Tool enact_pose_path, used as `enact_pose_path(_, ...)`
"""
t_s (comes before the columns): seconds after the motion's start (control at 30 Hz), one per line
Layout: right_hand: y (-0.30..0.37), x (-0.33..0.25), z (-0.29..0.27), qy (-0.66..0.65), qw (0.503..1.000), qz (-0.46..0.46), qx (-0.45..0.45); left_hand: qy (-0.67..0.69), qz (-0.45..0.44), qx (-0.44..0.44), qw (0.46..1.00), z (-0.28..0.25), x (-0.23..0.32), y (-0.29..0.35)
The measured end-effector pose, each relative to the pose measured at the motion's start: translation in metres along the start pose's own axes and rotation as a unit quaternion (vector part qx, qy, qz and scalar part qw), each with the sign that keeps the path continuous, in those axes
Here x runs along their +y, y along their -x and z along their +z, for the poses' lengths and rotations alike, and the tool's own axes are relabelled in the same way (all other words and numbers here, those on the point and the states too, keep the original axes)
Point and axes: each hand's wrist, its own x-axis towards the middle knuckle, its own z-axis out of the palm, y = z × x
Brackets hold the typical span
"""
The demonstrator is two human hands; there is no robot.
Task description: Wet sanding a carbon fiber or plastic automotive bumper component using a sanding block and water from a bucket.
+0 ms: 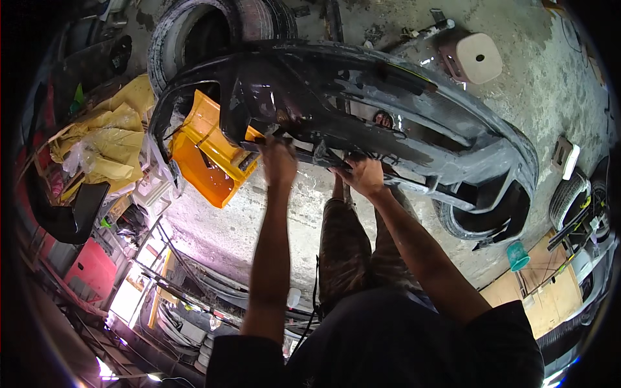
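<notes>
A long black car bumper [259,90], scuffed and dusted grey over much of its surface, stretches across in front of me. My left hand [279,161] is at its near edge, left of the middle. Motion smears those fingers, so I cannot make out whether anything is in them. Further right, my right hand [363,176] is closed around the near edge of the bumper, fingers curled over the rim. Below the bumper's left end lies an orange plastic panel [210,174], partly hidden by it.
Large tyres [158,55] stand behind the bumper's left end; another tyre [446,216] sits under its right end. A beige stool [479,58] is at the far right. Crumpled yellow paper [119,145] lies left, a teal bucket [517,257] right. My legs stand close behind the bumper.
</notes>
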Motion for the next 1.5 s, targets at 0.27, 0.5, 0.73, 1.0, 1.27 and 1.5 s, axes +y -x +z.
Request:
enact_pose_path(0.27, -0.006, -0.004, -0.004, 0.002, 0.978, 0.108, -0.18, -0.022, -0.018, -0.031, 0.999, -0.002, -0.001, -0.001)
enact_pose_path(0.5, -0.013, -0.011, 0.001, -0.009, 0.981, 0.075, -0.179, -0.008, 0.016, -0.026, 0.999, -0.013, -0.043, -0.017)
enact_pose_path(0.73, -0.013, 0.004, -0.01, 0.003, 0.975, 0.08, -0.208, 0.089, -0.032, -0.094, 0.991, -0.015, -0.022, -0.02)
enact_pose_path(1.0, -0.012, -0.001, -0.013, -0.02, 0.985, 0.06, -0.16, 0.004, 0.051, 0.028, 0.998, -0.008, -0.017, 0.001)
enact_pose_path(1.27, -0.003, 0.007, -0.013, -0.035, 0.995, 0.039, -0.08, 0.025, 0.14, 0.077, 0.987, -0.002, -0.001, 0.018)
enact_pose_path(1.5, 0.002, 0.031, -0.001, 0.008, 0.998, 0.035, -0.057, 0.031, 0.11, 0.068, 0.991, 0.026, 0.029, 0.036)
